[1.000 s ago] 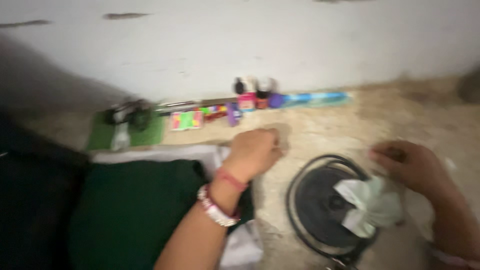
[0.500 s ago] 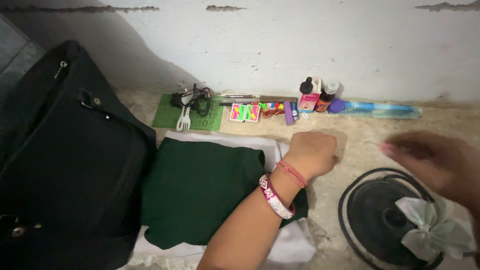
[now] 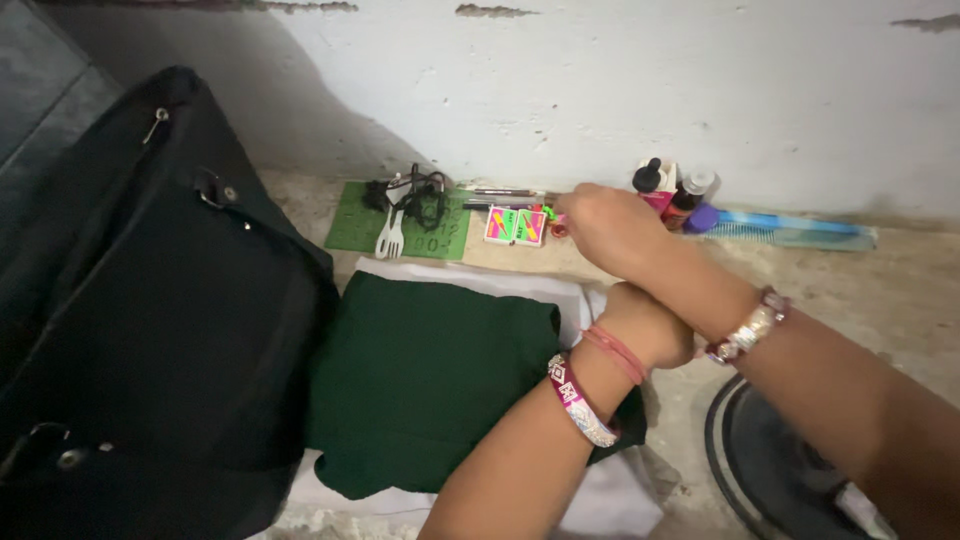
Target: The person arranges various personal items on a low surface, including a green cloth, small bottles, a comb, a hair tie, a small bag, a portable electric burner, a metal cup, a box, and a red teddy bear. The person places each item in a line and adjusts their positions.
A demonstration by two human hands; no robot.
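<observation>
Against the far wall | right hand (image 3: pixel 605 228) curled over small items beside two colourful packets (image 3: pixel 515 225), grip contents hidden | left hand (image 3: pixel 650 325) fisted, resting at green folded cloth (image 3: pixel 430 375) | black bag (image 3: pixel 150 300) left, nothing visibly packed.

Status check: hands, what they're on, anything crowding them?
Right hand over small items along the wall, grip hidden. Left hand fisted beside green cloth, under right forearm. Black bag far left.

Right hand (image 3: pixel 605 228) covers the small items behind it; grip contents can't tell. Left hand (image 3: pixel 650 325) fingers hidden under right forearm. Black round object (image 3: pixel 770 470) cut off at bottom edge.
</observation>
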